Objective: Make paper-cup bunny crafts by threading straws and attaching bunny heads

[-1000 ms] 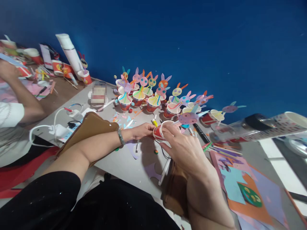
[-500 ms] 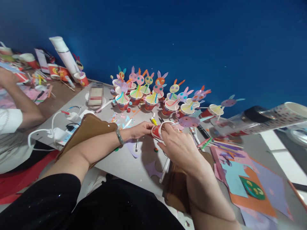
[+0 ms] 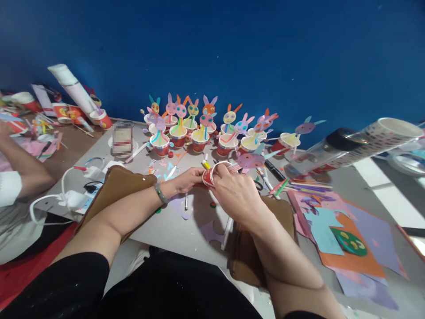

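Note:
A red and white paper cup [image 3: 208,178] is tipped on its side above the table, its mouth facing right. My left hand [image 3: 189,180] pinches the cup at its base. My right hand [image 3: 234,188] is closed around the rim side, some fingers reaching into the mouth where their tips are hidden. From the cup's mouth a pink paper rabbit head [image 3: 250,160] with pale blue ears sticks out to the right on a striped stem. Below the hands lie a pen [image 3: 186,202] and a purple paper scrap [image 3: 212,231].
Several cups with paper rabbits [image 3: 199,144] stand along the blue wall. Coloured paper sheets [image 3: 348,239] and a clear bottle [image 3: 312,155] are at the right. Chargers [image 3: 75,199] and a brown pad [image 3: 114,190] lie left. Another person's arm [image 3: 28,166] is at far left.
The view has shifted a little, so most things sit further left. The cup has turned slightly, and my right hand now covers more of it. Both hands keep hold.

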Tool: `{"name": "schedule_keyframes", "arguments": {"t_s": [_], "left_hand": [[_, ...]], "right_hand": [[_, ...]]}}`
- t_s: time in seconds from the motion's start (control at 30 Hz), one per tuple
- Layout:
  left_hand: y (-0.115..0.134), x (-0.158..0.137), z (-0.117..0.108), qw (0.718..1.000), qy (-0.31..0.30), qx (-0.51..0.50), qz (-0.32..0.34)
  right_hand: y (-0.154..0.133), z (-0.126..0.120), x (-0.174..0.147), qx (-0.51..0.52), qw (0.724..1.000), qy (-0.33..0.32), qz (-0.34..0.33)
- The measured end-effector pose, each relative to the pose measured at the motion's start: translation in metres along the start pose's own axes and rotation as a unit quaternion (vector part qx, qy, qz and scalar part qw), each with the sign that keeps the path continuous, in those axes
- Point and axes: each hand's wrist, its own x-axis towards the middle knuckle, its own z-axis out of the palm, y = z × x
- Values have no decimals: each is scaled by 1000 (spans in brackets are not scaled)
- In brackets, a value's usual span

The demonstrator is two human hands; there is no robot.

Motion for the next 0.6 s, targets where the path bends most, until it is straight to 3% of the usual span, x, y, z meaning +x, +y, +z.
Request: {"name": "schedule_keyframes", "arguments": {"t_s": [0.1, 0.27, 0.33, 0.43, 0.53, 0.6], "left_hand": [[1, 1, -1, 1000, 0, -5, 1], [9, 3, -2, 999, 17, -21, 36], [13, 3, -3, 998, 16, -38, 53], [15, 4, -6, 995, 14, -68, 71], [13, 5, -9, 993, 0, -97, 73], [11, 5, -9, 991, -16, -109, 72]], "right_hand": [[2, 0, 2, 3, 999, 46, -7], [13, 6, 4, 62, 974, 216, 2], [18, 11, 4, 122, 944, 304, 34], [25, 18, 6, 232, 878, 411, 84], [28, 23, 13, 333, 830, 433, 112], [29, 29, 21, 388, 828, 397, 75]]}}
